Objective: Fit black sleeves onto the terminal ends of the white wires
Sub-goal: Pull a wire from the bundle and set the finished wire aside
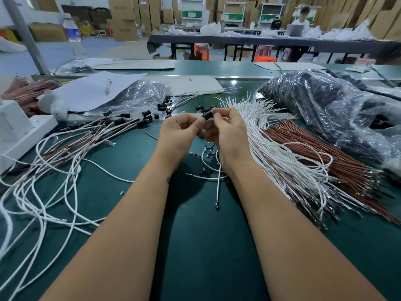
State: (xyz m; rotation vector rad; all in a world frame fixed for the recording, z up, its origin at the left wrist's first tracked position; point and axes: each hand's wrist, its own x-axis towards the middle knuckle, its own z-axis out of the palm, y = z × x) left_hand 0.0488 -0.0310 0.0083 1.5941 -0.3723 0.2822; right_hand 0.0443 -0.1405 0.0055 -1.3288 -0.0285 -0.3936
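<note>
Both hands meet above the middle of the green table point(195, 235). My left hand point(180, 132) and my right hand point(227, 131) pinch one black sleeve point(207, 115) between their fingertips. A white wire point(219, 181) hangs down from under my right hand, its metal terminal near the table surface. A fanned bundle of bare white wires point(271, 148) lies just right of my right hand. To the left lies a loose heap of wires with black sleeves fitted point(121, 121). Loose black sleeves point(161, 106) are scattered just beyond my hands.
A brown wire bundle point(314, 153) lies right of the white one. A large clear bag of black parts point(325, 105) fills the right side, a smaller bag point(138, 94) and paper sheets sit at the back left. A white box point(19, 131) stands at the left edge, a water bottle point(74, 38) behind.
</note>
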